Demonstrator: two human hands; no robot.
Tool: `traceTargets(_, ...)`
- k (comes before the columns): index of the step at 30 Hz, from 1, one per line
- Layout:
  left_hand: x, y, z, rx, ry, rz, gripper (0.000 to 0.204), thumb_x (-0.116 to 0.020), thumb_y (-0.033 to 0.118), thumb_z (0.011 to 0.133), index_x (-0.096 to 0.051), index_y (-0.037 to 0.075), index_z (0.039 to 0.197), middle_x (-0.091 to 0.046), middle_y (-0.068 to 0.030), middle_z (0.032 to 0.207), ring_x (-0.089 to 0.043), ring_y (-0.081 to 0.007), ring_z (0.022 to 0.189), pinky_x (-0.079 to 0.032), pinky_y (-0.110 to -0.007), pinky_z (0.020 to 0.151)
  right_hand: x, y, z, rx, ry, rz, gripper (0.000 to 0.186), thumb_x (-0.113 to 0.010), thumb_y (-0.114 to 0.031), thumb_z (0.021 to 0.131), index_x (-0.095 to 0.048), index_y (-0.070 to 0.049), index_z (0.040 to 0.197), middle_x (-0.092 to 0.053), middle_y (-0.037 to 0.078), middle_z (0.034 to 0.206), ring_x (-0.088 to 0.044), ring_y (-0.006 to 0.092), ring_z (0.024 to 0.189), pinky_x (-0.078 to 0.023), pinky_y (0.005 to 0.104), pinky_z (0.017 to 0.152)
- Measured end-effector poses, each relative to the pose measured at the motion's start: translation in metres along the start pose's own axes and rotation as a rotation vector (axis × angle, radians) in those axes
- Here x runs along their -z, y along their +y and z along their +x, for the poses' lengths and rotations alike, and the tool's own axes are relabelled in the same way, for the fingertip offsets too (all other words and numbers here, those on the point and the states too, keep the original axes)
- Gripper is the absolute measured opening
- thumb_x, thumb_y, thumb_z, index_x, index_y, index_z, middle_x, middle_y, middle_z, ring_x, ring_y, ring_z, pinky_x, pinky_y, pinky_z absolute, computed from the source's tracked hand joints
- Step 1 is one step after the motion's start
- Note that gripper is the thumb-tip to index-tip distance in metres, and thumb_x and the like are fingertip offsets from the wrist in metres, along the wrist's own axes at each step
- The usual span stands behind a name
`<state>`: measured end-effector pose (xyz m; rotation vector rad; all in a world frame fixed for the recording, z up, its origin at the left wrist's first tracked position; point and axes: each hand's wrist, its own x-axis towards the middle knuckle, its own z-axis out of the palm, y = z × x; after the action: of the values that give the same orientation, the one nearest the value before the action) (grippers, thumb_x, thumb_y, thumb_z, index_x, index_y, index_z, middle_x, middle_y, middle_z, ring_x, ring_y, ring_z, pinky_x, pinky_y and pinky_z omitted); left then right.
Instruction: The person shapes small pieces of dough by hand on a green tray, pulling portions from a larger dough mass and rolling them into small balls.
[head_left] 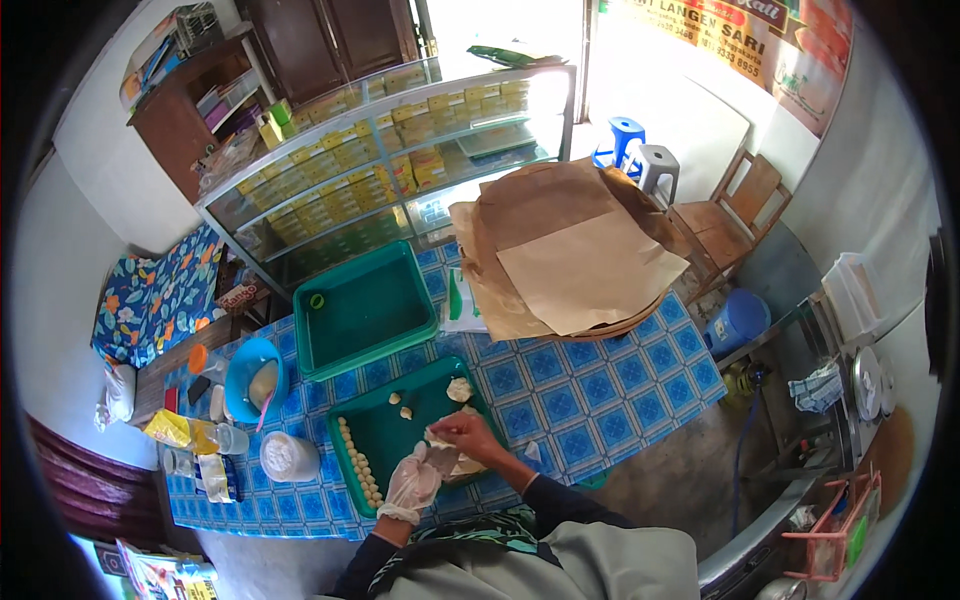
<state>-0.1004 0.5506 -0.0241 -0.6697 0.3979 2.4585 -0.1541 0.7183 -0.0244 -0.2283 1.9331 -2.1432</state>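
Observation:
Over the near part of a green tray [352, 420], my two hands meet. My left hand [413, 482] wears a thin whitish glove, with its fingers curled up toward the right one. My right hand [470, 438], bare, has its fingers pinched at the left fingertips. A pale bit shows between them, too small to name. Along the tray's left side runs a row of small pale dough balls [358, 462]. Two small dough pieces [405, 412] lie in the middle, and a larger dough lump [459, 390] sits at the far right corner. More pale dough is partly hidden behind my right wrist.
Beyond stand stacked green trays [370, 345] and a broad round stack covered with brown paper [590, 260]. At left are a blue basin [232, 385], a white tub [290, 458] and several jars. A glass display case [390, 150] is behind the blue-checked table [620, 390].

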Motion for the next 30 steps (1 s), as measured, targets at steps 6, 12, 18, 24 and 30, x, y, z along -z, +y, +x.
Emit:
traceTargets(6, 0.004, 0.004, -0.009, -0.332, 0.064, 0.116, 0.019, -0.058, 0.007, 0.093, -0.058, -0.006, 0.107, -0.065, -0.0159, 0.104, -0.064, -0.0244, 0.096, -0.051, -0.038, 0.093, -0.026, 0.017, 0.002, 0.404, 0.005, -0.437, 0.012, -0.075, -0.008, 0.071, -0.072, -0.009, 0.084, -0.067, 0.006, 0.084, -0.059, 0.0268, 0.087, -0.046, 0.0392, 0.076)
traceTargets(12, 0.01, 0.029, -0.023, -0.404, 0.175, 0.231, 0.017, -0.062, 0.005, 0.09, -0.058, -0.004, 0.105, -0.066, -0.016, 0.103, -0.066, -0.0219, 0.09, -0.055, -0.035, 0.084, -0.006, 0.019, 0.053, 0.359, 0.101, -0.845, 0.01, -0.072, -0.007, 0.066, -0.07, -0.007, 0.076, -0.064, 0.011, 0.089, -0.059, 0.0298, 0.088, -0.049, 0.0391, 0.071)
traceTargets(18, 0.001, 0.036, -0.038, -0.455, 0.226, 0.357, 0.022, -0.057, -0.001, 0.09, -0.048, 0.0, 0.111, -0.062, -0.0215, 0.11, -0.065, -0.0288, 0.099, -0.058, -0.037, 0.081, 0.015, 0.013, 0.078, 0.475, -0.178, -1.502, 0.01, -0.066, -0.006, 0.063, -0.068, -0.001, 0.072, -0.06, 0.018, 0.087, -0.058, 0.0326, 0.084, -0.051, 0.0394, 0.066)
traceTargets(24, 0.002, 0.04, -0.034, -0.39, 0.144, 0.167, 0.023, -0.058, -0.001, 0.09, -0.048, 0.0, 0.111, -0.062, -0.0215, 0.109, -0.065, -0.0284, 0.099, -0.058, -0.035, 0.081, 0.014, 0.012, 0.083, 0.581, -0.279, -1.515, 0.009, -0.069, -0.006, 0.063, -0.067, -0.003, 0.071, -0.061, 0.014, 0.074, -0.062, 0.0284, 0.075, -0.053, 0.037, 0.063)
traceTargets(30, -0.033, 0.018, -0.023, -0.53, 0.257, 0.433, 0.037, -0.061, 0.003, 0.09, -0.045, -0.002, 0.123, -0.064, -0.0168, 0.106, -0.066, -0.0238, 0.096, -0.057, -0.031, 0.08, 0.032, 0.059, 0.101, 0.519, -0.076, -1.258, 0.005, -0.066, -0.006, 0.066, -0.066, -0.003, 0.071, -0.061, 0.012, 0.067, -0.065, 0.0236, 0.068, -0.049, 0.0357, 0.054)
